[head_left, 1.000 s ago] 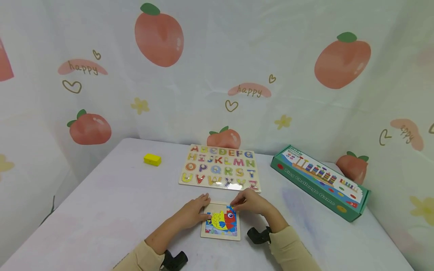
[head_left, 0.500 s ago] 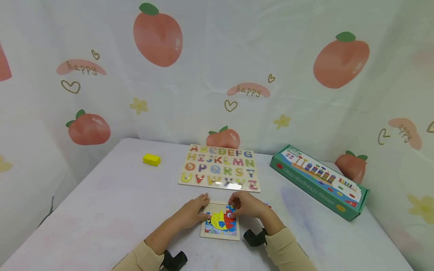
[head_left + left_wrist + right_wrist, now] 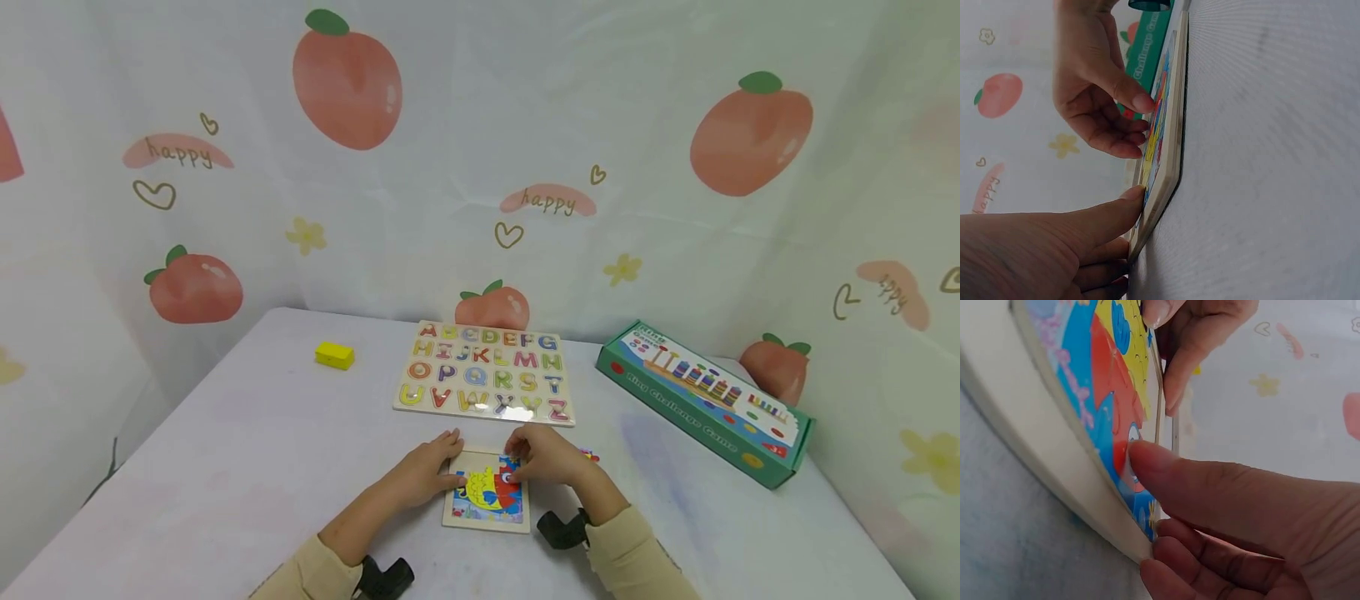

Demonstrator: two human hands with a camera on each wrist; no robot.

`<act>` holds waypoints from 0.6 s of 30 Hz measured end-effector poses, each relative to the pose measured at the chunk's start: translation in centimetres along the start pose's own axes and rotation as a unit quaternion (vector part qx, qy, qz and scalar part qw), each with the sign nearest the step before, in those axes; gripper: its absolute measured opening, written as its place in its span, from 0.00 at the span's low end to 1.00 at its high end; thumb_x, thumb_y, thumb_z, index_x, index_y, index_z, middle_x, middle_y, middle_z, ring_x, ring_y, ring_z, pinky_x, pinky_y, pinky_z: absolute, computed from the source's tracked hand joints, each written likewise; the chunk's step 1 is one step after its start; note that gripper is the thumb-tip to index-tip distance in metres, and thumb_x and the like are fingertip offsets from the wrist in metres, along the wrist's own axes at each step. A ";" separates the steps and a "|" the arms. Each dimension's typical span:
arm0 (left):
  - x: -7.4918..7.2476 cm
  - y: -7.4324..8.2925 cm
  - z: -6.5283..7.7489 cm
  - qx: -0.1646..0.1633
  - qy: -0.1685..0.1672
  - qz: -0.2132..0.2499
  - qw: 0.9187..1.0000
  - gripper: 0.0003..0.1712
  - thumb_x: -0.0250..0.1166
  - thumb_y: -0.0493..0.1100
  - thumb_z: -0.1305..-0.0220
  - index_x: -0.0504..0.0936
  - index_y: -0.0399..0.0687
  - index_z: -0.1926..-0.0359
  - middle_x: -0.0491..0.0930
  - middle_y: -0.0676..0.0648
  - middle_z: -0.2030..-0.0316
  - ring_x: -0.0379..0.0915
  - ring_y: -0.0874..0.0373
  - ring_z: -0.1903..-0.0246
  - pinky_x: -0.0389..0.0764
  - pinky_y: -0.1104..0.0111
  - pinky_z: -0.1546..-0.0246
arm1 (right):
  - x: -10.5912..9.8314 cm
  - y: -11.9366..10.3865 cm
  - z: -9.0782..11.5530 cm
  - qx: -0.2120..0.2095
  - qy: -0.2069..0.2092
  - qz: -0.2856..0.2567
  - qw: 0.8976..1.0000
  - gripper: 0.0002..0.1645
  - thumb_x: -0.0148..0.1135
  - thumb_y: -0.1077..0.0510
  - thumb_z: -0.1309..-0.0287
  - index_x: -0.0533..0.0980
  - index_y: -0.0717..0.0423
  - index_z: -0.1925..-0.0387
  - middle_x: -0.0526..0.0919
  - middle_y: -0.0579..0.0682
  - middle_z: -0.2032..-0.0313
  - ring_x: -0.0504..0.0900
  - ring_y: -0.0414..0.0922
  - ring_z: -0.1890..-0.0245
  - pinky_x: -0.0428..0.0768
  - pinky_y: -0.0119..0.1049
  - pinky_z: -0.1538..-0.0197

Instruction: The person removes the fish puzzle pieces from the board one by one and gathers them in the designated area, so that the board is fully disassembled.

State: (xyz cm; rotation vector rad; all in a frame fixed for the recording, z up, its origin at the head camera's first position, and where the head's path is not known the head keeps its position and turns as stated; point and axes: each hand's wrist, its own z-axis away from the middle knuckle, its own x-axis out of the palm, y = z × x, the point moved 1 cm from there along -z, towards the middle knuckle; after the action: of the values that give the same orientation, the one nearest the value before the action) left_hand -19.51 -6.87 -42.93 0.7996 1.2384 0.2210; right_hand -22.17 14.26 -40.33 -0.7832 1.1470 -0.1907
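A small wooden jigsaw puzzle (image 3: 486, 526) with a yellow and red fish lies in front of the person. The left hand (image 3: 427, 472) holds its left side, thumb on the face and fingers at the edge in the left wrist view. At the upper right corner, the right hand (image 3: 553, 455) has its thumb by the fish's eye and curled fingers at the far edge. Between them sits a blue corner jigsaw piece (image 3: 1142, 505), partly covered by the fingers. Bare wood shows above the yellow body in the right wrist view.
Behind the puzzle lies an alphabet board (image 3: 483, 373). A green game box (image 3: 705, 404) stands at the back right, a yellow block (image 3: 334, 355) at the back left. Colourful puzzle bits (image 3: 590, 455) peek out beyond the right wrist. A printed curtain (image 3: 450, 167) hangs behind the table.
The right hand has shifted slightly left and its thumb has moved down onto the fish's eye area. Colourful bits beyond its wrist have come into sight. The left hand stays put.
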 end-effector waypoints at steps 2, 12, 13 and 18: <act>0.0 0.0 0.0 0.001 0.000 -0.002 1.000 0.36 0.65 0.47 0.42 0.66 0.35 0.36 0.58 0.39 0.31 0.50 0.43 0.30 0.58 0.47 0.34 | 0.0 0.0 0.1 -0.003 0.004 0.004 1.000 0.15 0.73 0.61 0.57 0.79 0.60 0.65 0.79 0.48 0.69 0.73 0.42 0.68 0.79 0.34 0.61; -0.2 0.1 0.0 -0.003 0.000 0.001 1.000 0.36 0.65 0.46 0.42 0.66 0.35 0.36 0.58 0.39 0.31 0.50 0.43 0.30 0.57 0.47 0.34 | 0.0 -0.6 0.4 -0.001 -0.002 0.005 1.000 0.16 0.72 0.64 0.57 0.80 0.63 0.62 0.80 0.50 0.67 0.73 0.42 0.69 0.80 0.34 0.62; -0.2 0.1 0.0 -0.003 0.001 0.002 1.000 0.36 0.65 0.46 0.42 0.66 0.35 0.36 0.58 0.39 0.31 0.50 0.43 0.30 0.57 0.47 0.34 | 0.0 -0.6 0.4 -0.003 -0.002 0.008 1.000 0.16 0.72 0.64 0.57 0.80 0.63 0.62 0.79 0.50 0.67 0.73 0.42 0.69 0.80 0.34 0.62; -0.1 0.1 -0.1 0.002 -0.002 0.001 1.000 0.36 0.64 0.47 0.41 0.66 0.35 0.36 0.58 0.39 0.31 0.50 0.43 0.30 0.57 0.47 0.34 | 0.0 -0.6 0.5 0.000 -0.001 0.016 1.000 0.17 0.73 0.63 0.57 0.78 0.62 0.62 0.78 0.49 0.67 0.73 0.42 0.68 0.80 0.36 0.59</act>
State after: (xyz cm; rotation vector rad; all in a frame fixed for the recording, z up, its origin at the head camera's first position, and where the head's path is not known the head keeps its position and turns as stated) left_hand -19.60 -6.87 -42.79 0.8035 1.2358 0.2186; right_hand -21.62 14.04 -39.89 -0.7638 1.1573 -0.1633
